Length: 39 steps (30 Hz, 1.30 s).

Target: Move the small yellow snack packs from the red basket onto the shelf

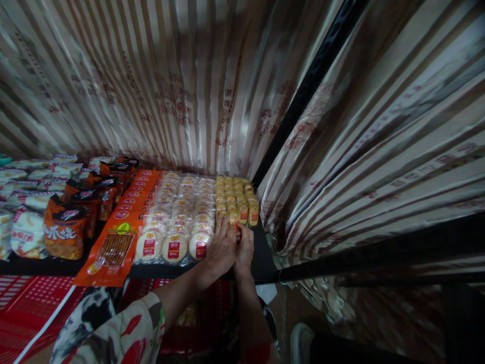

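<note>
At the front right corner of the black desk [261, 263], the left hand [222, 247] and right hand [244, 247] pressed side by side, fingers closed narrowly around a small yellow snack pack [235, 220] at the near end of its rows. Just left lay round rice crackers [174, 245], then an orange packet [113, 250]; striped curtains [170, 86] hung behind.

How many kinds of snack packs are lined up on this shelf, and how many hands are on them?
Yellow small packs: 1 block
White round cracker packs: 1 block
Flat orange packs: 1 row
Dark orange bags: 1 group
White bags: 1 group
Total: 5 kinds
Hands: 2, left and right, at the yellow packs.
</note>
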{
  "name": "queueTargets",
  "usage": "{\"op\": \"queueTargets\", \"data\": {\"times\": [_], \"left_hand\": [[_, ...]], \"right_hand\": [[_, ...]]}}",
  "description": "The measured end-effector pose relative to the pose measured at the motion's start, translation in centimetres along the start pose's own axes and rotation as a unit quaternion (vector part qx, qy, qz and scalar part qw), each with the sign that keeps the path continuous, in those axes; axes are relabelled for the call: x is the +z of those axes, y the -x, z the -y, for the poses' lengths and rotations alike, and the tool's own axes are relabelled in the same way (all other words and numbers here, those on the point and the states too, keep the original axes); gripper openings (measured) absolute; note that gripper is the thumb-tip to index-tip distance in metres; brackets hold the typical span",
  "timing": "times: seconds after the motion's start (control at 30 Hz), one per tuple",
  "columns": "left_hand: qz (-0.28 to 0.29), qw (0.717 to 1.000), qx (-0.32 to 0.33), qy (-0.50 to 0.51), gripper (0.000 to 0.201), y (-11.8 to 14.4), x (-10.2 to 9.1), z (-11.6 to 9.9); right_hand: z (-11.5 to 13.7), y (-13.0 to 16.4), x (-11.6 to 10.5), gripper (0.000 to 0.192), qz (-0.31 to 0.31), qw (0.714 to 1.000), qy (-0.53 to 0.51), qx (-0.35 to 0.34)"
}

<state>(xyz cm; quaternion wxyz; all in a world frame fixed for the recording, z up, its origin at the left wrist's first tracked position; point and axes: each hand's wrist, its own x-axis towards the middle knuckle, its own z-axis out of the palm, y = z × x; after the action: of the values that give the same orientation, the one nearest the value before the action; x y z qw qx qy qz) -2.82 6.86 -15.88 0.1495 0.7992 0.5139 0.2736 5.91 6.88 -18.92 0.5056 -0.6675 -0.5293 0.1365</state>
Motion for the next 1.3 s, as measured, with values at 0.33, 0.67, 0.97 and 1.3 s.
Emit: {"op": "queueTargets", "data": {"times": [0.33,0.67,0.97,1.3], "left_hand": [[-0.048,0.999,0.006,0.009,0.04,0.1,0.8,0.0],[-0.039,0.999,0.008,0.009,0.041,0.0,0.7,-0.1],[0.047,0.998,0.02,0.033,0.042,2.7,-0.9,-1.2],[0.072,0.992,0.006,0.105,0.043,8.8,0.5,-1.0]], "right_hand": [[-0.4,0.2,0.1,0.035,-0.024,1.0,-0.003,-0.019],[-1.5,0.4,0.6,0.032,-0.05,0.997,-0.015,-0.055],[-0.7,2.1,-1.2,0.031,-0.015,0.998,0.005,-0.064],[0.5,7.9,-3.0,0.034,0.031,0.999,0.003,-0.019]]}}
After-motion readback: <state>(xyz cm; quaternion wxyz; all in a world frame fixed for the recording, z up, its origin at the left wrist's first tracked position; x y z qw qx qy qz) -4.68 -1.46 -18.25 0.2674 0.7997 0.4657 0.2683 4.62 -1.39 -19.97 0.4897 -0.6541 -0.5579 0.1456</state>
